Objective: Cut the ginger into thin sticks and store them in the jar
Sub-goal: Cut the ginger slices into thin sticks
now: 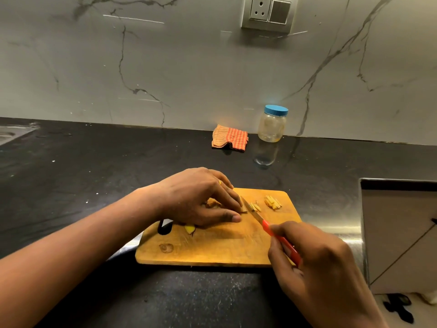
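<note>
1. The counter [94, 162] is dark stone; it runs back to a marbled wall and ends at the right in a steel edge.
2. The cutting board [212, 247] lies toward the counter's front edge, close to its right end; all the cutting is done on it.
3. The left hand [196, 197] is curled over the ginger [212, 203] near the board's back edge; fingertips press down on top, the thumb closes in from the front, and most of the piece is hidden under them.
4. The right hand [314, 261] is wrapped tight round the red handle of the knife [264, 223], at the board's front right corner; the blade slants up to the ginger's exposed end, just beside the left fingertips.
5. The jar [272, 125] stands at the counter's back edge against the wall, well apart from the board; its blue lid is on, and whether anything is inside I cannot tell.
6. A checked cloth [229, 137] lies folded just left of the jar, also at the back edge.
7. A small heap of cut sticks [273, 201] sits near the board's back right corner; a few more lie between it and the blade.
8. A yellow offcut [190, 229] lies by the board's handle slot, below the left thumb.
9. Judgement: slicing is under way and storing not begun; the next stroke calls for a narrow step along the ginger, fingertips drawn back from the edge; later, the lid must come off.
</note>
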`<state>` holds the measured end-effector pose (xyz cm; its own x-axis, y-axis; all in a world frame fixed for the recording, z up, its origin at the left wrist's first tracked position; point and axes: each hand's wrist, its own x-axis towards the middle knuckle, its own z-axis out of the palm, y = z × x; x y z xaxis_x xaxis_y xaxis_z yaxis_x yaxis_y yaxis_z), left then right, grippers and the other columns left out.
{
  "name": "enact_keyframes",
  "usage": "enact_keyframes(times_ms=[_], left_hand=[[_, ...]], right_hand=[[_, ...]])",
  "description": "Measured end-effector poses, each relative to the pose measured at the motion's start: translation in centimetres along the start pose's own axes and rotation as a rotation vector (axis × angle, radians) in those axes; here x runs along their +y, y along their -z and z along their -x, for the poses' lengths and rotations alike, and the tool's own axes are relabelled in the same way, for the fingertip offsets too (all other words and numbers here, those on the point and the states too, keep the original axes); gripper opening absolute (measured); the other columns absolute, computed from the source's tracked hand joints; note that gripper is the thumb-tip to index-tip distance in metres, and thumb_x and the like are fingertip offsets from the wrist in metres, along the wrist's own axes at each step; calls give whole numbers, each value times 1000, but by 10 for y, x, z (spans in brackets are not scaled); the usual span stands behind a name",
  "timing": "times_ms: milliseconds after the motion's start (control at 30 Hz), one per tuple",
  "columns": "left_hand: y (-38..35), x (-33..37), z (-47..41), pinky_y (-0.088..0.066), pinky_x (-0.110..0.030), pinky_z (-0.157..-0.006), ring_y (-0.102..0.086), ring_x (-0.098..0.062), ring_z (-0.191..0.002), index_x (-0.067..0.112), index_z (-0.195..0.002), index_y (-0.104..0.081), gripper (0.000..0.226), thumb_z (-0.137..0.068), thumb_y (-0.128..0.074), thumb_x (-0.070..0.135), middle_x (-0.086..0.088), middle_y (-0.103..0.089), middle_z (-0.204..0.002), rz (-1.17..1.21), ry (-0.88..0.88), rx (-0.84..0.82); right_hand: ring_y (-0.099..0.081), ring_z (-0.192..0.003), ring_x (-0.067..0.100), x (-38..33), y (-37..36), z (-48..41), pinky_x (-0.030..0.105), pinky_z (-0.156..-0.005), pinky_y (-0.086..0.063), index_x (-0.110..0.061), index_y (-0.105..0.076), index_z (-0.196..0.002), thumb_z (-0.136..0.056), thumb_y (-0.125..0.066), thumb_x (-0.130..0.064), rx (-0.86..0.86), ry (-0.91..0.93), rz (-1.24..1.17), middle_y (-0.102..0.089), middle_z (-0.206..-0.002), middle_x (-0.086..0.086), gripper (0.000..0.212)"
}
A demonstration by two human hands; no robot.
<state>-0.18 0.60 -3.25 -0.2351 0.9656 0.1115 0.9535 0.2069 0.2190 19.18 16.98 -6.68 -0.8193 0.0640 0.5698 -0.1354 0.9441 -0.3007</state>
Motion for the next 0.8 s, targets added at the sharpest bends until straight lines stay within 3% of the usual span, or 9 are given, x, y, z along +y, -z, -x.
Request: enact_keyframes(times_ms=[300,800], left_hand=[[1,-2,0,-47,-29,-102,-42,3,-130,37,-124,-67,36,-96,-50,52,26,-61,-130,-2,6,-38],[-2,-5,-1,-50,-32,-95,-47,0,-123,40,-126,-66,38,-96,-47,57,27,-60,-130,-27,7,-43]], right_hand=[[-60,-58,4,-6,3,0,13,-57,-49,-17,-73,-91,-75,-67,-24,30,9,1,-66,-73,-8,18],[-61,-60,9,-4,-7,-7,27,-52,-54,-16,-71,-92,-80,-69,-16,-66,41,46,-66,-74,-3,13]])
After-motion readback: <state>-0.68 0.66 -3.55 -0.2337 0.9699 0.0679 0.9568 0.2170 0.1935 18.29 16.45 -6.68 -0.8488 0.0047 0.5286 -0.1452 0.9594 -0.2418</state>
